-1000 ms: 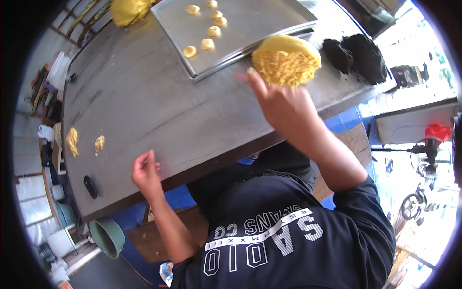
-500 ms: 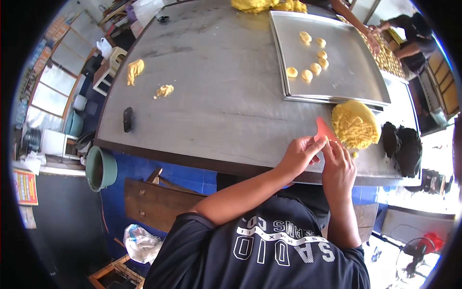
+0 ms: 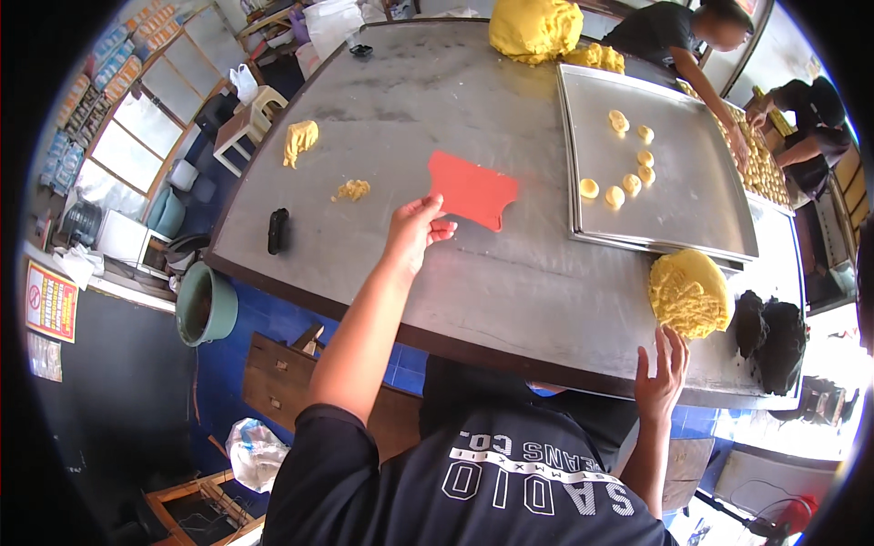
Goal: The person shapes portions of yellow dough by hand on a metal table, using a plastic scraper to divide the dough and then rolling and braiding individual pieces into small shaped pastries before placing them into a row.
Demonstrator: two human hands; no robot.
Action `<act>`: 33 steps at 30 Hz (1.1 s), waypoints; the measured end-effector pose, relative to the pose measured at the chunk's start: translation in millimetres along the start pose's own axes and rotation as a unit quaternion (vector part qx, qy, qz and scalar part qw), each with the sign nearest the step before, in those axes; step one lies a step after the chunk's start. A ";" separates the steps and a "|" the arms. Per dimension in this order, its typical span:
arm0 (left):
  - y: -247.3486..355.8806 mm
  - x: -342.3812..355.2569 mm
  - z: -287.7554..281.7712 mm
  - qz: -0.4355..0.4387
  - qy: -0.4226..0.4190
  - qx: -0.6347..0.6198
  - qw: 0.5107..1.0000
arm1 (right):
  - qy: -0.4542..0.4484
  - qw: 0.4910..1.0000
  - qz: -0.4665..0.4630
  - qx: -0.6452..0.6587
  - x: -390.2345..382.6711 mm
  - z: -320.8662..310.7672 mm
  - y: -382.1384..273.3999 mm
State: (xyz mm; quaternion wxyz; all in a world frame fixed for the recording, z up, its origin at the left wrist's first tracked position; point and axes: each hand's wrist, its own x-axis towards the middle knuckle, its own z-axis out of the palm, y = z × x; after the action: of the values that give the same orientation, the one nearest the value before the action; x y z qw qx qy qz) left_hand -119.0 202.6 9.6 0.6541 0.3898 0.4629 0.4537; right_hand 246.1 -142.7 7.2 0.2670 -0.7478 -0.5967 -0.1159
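My left hand [image 3: 419,232] pinches a flat red dough scraper [image 3: 473,191] by its near left corner and holds it out over the metal table [image 3: 437,100]. My right hand [image 3: 662,373] is at the table's near edge with its fingers apart and nothing in it. Its fingertips are by the lower side of a yellow dough lump [image 3: 689,293]; whether they touch it I cannot tell. Beyond that lump is a metal tray [image 3: 655,205] with several small round dough pieces [image 3: 614,197] on it.
A big yellow dough mass [image 3: 535,27] sits at the far edge. At the left are a dough strip [image 3: 300,143], crumbs [image 3: 352,189] and a black object [image 3: 278,231]. Crumpled black plastic [image 3: 781,341] lies at the right. Two people [image 3: 660,41] work at the far right.
My hands were together by the dough lump, on the scraper. The left hand has carried the scraper left across the table; the right hand has let go and opened. The view has shifted.
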 end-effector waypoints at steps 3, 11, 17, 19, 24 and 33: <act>15.5 32.2 -24.5 -0.027 -0.003 0.051 0.998 | 0.043 0.997 0.016 -0.063 -0.6 4.2 15.3; 106.5 206.0 -237.7 0.268 0.285 0.409 0.825 | 0.083 0.990 0.108 -0.031 -13.5 26.8 36.4; 155.3 338.2 -318.9 0.084 0.424 0.490 0.757 | 0.117 0.977 0.169 -0.052 -19.3 22.0 42.8; 245.3 341.7 -342.2 0.135 0.415 0.364 0.823 | 0.139 0.975 0.175 -0.012 -24.3 31.9 50.2; 137.0 389.1 -277.8 -0.052 0.330 0.311 0.890 | 0.099 0.980 0.156 -0.072 -9.4 19.3 39.8; 162.9 371.6 -352.4 0.090 0.310 0.462 0.826 | 0.093 0.978 0.188 -0.007 -14.3 22.0 40.9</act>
State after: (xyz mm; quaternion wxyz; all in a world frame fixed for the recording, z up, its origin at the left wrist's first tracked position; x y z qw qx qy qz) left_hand -435.6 635.3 -26.9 0.1764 0.5249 0.7597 0.3408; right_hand 278.2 -148.7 -28.8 0.3331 -0.8342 -0.4177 -0.1368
